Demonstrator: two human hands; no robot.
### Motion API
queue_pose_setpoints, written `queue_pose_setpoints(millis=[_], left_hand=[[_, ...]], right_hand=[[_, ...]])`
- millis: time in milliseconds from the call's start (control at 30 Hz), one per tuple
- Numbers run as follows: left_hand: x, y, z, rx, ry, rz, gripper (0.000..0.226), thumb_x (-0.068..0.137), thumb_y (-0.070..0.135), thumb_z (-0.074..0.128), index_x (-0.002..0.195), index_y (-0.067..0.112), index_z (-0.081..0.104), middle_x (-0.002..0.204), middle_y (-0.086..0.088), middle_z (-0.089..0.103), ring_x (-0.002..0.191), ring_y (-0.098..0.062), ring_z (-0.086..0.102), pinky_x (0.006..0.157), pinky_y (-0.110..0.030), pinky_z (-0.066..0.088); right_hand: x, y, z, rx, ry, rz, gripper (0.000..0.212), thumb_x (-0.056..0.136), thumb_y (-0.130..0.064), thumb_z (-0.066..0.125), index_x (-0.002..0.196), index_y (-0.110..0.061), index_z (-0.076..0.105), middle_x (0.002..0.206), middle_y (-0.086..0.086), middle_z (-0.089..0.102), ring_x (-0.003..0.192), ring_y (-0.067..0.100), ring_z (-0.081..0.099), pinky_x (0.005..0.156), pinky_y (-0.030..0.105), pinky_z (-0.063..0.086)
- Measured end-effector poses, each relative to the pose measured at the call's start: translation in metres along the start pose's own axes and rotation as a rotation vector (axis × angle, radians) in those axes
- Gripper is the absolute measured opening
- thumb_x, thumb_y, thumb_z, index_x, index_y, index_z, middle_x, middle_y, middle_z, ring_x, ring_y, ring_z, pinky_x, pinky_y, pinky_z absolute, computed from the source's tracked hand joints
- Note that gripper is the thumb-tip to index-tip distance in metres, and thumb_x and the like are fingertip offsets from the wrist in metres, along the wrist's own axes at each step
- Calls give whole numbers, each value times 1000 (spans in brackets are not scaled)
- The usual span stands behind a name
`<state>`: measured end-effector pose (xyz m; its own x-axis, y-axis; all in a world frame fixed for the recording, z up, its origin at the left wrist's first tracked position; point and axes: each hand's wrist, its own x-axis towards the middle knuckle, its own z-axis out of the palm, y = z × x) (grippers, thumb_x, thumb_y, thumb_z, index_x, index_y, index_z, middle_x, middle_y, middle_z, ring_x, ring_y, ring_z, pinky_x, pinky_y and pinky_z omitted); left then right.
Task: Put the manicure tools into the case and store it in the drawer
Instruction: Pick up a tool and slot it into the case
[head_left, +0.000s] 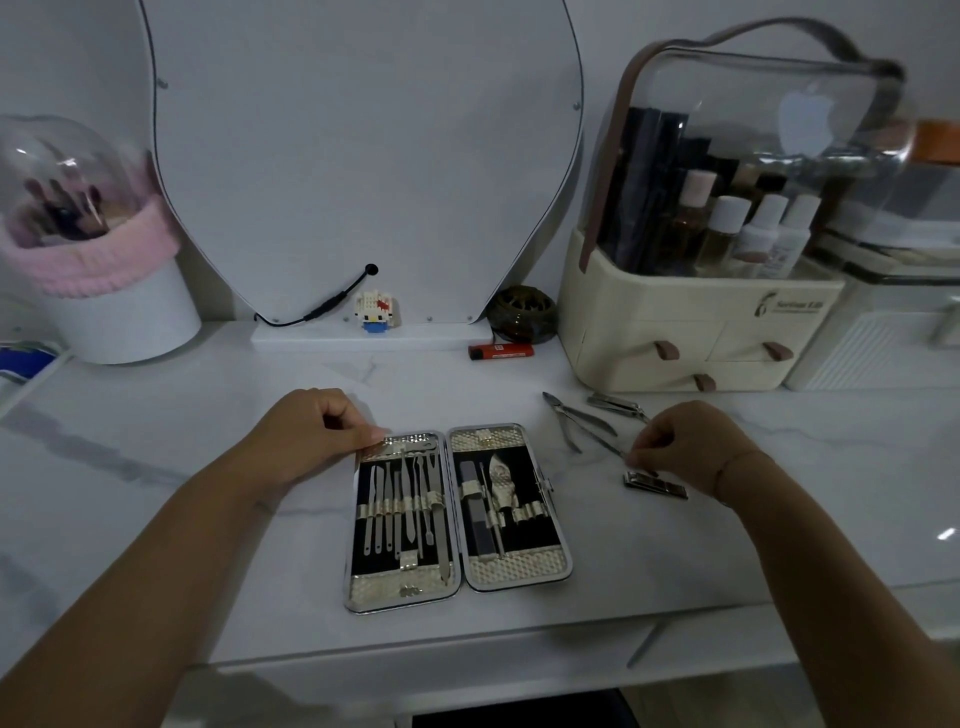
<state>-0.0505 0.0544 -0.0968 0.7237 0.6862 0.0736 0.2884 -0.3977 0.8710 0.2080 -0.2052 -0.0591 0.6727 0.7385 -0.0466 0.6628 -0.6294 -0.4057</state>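
The case (457, 512) lies spread open flat on the white marble bench (208, 467), near its front edge. Its left half is lined with a row of slim metal tools under bands, while the right half holds only a few pieces. The left hand (322, 431) grips the far left corner of the case between its thumb and curled fingers. To the right of the case, the right hand (691, 449) pinches the end of a slim metal tool (605, 442) between thumb and fingertips, with the tool lying low over the bench. Loose beside that tool, right of the case, are a nipper (576, 415) with its handles splayed, a small clipper (618, 405) further back, and a wide clipper (655, 486) just under the right hand. Behind the case, an orange lighter (501, 351) lies on the bench, with a dark round dish (522, 314) past it. A block toy figure (374, 310) stands at the foot of a large mirror (363, 156). Behind and to the right of the case stands a cream organiser (701, 322) with small drawers and bottles under a clear dome. Far left of the case is a white brush pot (119, 322) with a pink band.
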Motion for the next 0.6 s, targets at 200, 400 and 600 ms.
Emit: queue_pose_setpoints(millis=[200, 400, 600], left_hand=[[-1, -1, 0, -8, 1, -7, 23, 66, 28, 83, 61, 10, 69, 70, -11, 70, 66, -15, 58, 67, -29, 43], [-1, 1, 1, -15, 2, -2, 22, 67, 26, 83, 62, 9, 69, 73, -13, 71, 68, -17, 59, 68, -28, 45], [1, -2, -1, -8, -9, 11, 23, 67, 28, 82, 63, 9, 70, 74, -11, 71, 71, -20, 62, 72, -29, 47]], right_hand=[[3, -2, 0, -4, -88, 36, 25, 80, -21, 68, 55, -14, 65, 51, -1, 57, 45, 8, 48, 45, 10, 34], [5, -1, -1, -29, -102, 31, 27, 85, -15, 58, 62, -1, 65, 55, 3, 55, 49, 10, 45, 42, 8, 35], [7, -1, 1, 306, 93, -37, 6, 81, -9, 65, 78, -12, 60, 62, -1, 64, 50, 3, 58, 51, 12, 42]])
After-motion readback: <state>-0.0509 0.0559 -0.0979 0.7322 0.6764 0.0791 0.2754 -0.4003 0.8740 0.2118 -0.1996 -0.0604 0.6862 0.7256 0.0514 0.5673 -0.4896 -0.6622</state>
